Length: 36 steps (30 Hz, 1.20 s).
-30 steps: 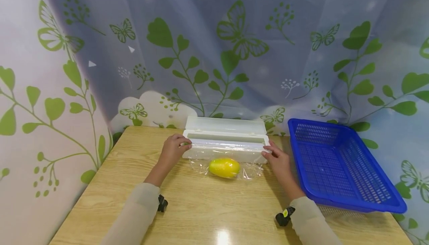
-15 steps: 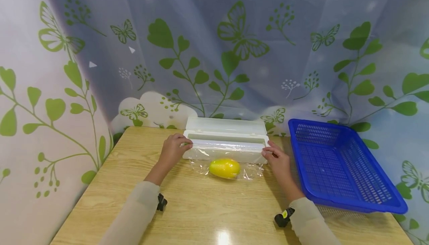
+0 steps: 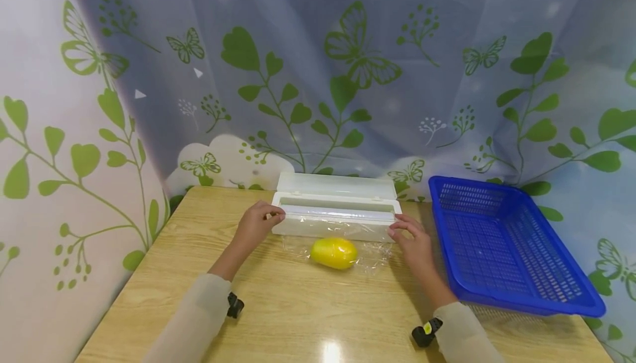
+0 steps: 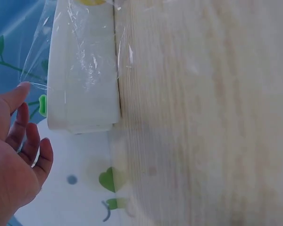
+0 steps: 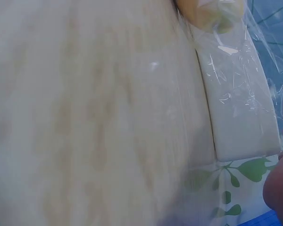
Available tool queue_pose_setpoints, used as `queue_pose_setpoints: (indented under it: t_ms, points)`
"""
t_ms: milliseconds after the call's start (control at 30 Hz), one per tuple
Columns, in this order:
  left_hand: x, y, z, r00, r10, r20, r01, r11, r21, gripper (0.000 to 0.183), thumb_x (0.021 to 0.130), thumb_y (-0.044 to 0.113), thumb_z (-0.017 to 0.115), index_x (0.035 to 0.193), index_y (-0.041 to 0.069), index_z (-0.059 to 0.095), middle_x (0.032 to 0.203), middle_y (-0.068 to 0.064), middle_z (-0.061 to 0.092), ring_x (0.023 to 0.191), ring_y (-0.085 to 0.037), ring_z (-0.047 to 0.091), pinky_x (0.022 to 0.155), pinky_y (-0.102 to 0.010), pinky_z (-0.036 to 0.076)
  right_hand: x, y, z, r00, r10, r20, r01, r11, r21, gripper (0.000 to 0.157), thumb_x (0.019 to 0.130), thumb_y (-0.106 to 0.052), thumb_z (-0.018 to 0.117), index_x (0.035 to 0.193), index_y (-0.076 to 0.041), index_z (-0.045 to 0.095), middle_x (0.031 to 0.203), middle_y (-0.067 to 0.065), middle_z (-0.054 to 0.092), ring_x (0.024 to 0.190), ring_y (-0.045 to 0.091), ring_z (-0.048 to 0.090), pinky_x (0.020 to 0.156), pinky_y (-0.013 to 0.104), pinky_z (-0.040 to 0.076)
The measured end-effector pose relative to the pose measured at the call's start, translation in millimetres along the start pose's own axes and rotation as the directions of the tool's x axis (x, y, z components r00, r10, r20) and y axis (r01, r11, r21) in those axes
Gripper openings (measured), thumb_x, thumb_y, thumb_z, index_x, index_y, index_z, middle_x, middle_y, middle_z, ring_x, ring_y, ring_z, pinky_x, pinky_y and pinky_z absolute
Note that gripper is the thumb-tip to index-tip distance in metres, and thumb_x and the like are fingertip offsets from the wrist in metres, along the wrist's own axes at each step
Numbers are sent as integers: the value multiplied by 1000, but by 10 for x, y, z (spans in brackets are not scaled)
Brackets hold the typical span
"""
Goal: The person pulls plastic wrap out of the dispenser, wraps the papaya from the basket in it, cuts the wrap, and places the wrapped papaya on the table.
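Note:
A white cling film box (image 3: 330, 230) stands at the table's back with its lid (image 3: 338, 186) raised. Inside lies a roll of cling film (image 3: 338, 213). Clear film (image 3: 370, 252) comes out over the box's front. A yellow mango-like fruit (image 3: 333, 253), greenish at one end, lies in front, with film around it. At the box's left end my left hand (image 3: 253, 224) pinches the film's edge between thumb and forefinger, as the left wrist view shows. My right hand (image 3: 413, 241) pinches film at the right end; its fingertips are partly cut off in the right wrist view.
A blue plastic basket (image 3: 502, 247) stands on the right of the wooden table (image 3: 298, 313), close beside my right forearm. A patterned curtain (image 3: 308, 76) hangs right behind the box.
The fruit and the film around it have shifted slightly toward me. My right hand's fingers have moved a little at the box's right end. My left hand stays almost in place.

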State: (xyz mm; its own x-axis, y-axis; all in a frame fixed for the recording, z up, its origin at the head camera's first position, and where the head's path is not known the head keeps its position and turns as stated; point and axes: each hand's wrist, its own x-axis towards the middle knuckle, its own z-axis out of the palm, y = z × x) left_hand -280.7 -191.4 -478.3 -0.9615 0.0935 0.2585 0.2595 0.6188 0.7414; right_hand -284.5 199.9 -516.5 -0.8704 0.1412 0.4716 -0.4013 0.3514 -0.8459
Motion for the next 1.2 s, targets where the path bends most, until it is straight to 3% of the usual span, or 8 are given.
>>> queue_pose_setpoints:
  t_ms: [167, 367, 600, 733, 867, 967, 1100, 1200]
  points:
    - [-155, 17, -7, 998, -61, 20, 62, 997, -47, 17, 99, 30, 66, 108, 19, 76, 108, -1, 72, 93, -19, 62, 81, -36, 53, -134, -208, -43, 998, -69, 2, 69, 998, 11, 8, 82, 10, 75, 89, 9, 72, 119, 30, 66, 124, 40, 51, 101, 7, 30]
    - [-319, 42, 0, 989, -135, 58, 143, 976, -162, 17, 100, 28, 65, 109, 19, 75, 95, -8, 75, 75, -24, 60, 60, -27, 48, -318, -556, -102, 996, -65, 62, 65, 998, -13, 8, 83, 11, 73, 90, 11, 70, 117, 31, 64, 122, 42, 50, 101, 5, 31]
    - [-419, 54, -1, 981, -169, 96, 190, 936, -297, 23, 100, 26, 65, 113, 9, 73, 91, -8, 76, 61, -20, 55, 53, -26, 46, -375, -458, -97, 994, -106, 33, 104, 993, 60, 9, 82, 14, 72, 90, 10, 70, 109, 30, 64, 110, 17, 57, 100, 10, 38]
    - [-433, 39, -1, 977, -186, 104, 211, 919, -333, 23, 100, 25, 65, 113, 8, 72, 96, -9, 76, 64, -20, 60, 58, -31, 51, -342, -367, -120, 998, 50, 45, -53, 997, 61, 8, 89, 2, 73, 97, 5, 71, 110, 20, 67, 106, 0, 56, 96, 12, 42]
    - [-391, 52, 7, 975, -200, 91, 220, 890, -399, 21, 99, 24, 66, 111, 8, 72, 108, -17, 74, 69, -19, 63, 63, -33, 55, -280, -371, -158, 966, 251, 52, -255, 964, 76, 17, 93, -11, 73, 106, 0, 70, 107, 1, 70, 97, -2, 60, 86, 15, 49]
    - [-358, 67, 17, 977, -198, 81, 213, 869, -448, 24, 98, 27, 68, 111, 8, 73, 111, -20, 72, 72, -18, 64, 66, -33, 58, -255, -399, -182, 956, 288, 59, -293, 951, 102, 22, 93, -13, 74, 109, 1, 69, 101, -10, 68, 92, -1, 62, 80, 16, 51]
    - [-410, 42, 16, 974, -165, 156, 221, 846, -484, 30, 97, 27, 69, 115, 2, 71, 114, -22, 70, 80, -20, 67, 76, -36, 60, -300, -408, -212, 989, 86, 123, -98, 991, 90, 11, 90, -3, 74, 99, 3, 71, 103, 1, 67, 101, -1, 59, 88, 12, 47]
    - [-540, -8, -13, 960, -115, 257, 229, 851, -472, 32, 97, 21, 69, 116, -5, 67, 123, -19, 68, 93, -28, 68, 82, -40, 60, -378, -407, -242, 956, -167, 239, 156, 986, 63, 11, 82, 12, 74, 87, 2, 71, 103, 19, 64, 108, 9, 56, 95, 8, 41]
